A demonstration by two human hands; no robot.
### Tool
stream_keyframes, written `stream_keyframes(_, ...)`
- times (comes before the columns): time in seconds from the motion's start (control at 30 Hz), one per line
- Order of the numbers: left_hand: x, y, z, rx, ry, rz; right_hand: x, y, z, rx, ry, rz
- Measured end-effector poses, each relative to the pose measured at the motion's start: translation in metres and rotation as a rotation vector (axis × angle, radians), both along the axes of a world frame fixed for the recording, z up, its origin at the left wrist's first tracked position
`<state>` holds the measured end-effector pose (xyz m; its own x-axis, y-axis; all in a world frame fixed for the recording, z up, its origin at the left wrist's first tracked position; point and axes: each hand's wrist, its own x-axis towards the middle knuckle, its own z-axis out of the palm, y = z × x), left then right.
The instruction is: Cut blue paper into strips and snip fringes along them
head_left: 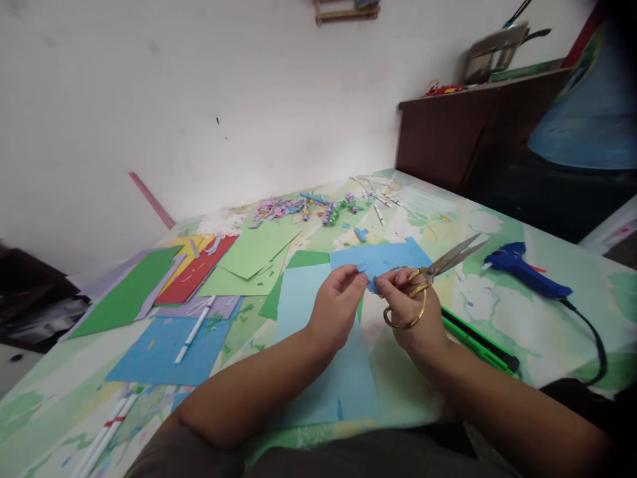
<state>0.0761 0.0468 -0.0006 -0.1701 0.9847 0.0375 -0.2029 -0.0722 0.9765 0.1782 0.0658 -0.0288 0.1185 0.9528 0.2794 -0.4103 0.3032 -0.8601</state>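
Observation:
My left hand (337,307) pinches one side of a small blue paper piece (371,276) above the table. My right hand (411,313) pinches the other side of that piece while gold-handled scissors (438,272) hang from its fingers, blades pointing right and closed. Under the hands lie a light blue sheet (318,345) and a darker blue sheet (383,255). Both hands meet over the middle of the table (507,318).
Green, red, yellow and blue paper sheets (209,279) spread to the left with white sticks (194,330). A blue glue gun (525,272) with cord lies right, a green cutter (478,342) beside my right wrist. Rolled paper bits (308,209) sit far back. A dark cabinet (448,133) stands beyond.

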Motion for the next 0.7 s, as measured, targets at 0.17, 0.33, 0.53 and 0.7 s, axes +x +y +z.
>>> stream_keyframes(0.17,0.0001,0.0012,-0.0025,-0.014,0.006,-0.009,-0.0015,-0.0024,-0.0004,-0.002,-0.04,0.037)
stream_keyframes(0.33,0.0,0.0018,0.0012,-0.07,-0.004,0.048,-0.0009,-0.0014,-0.0034,-0.026,-0.041,0.109)
stream_keyframes(0.53,-0.0003,-0.0013,0.0037,-0.133,-0.035,0.088,0.0014,-0.001,-0.0037,-0.071,-0.102,0.185)
stream_keyframes(0.7,-0.0032,-0.0029,0.005,-0.127,-0.016,0.053,0.0016,0.0001,-0.0043,-0.08,-0.114,0.204)
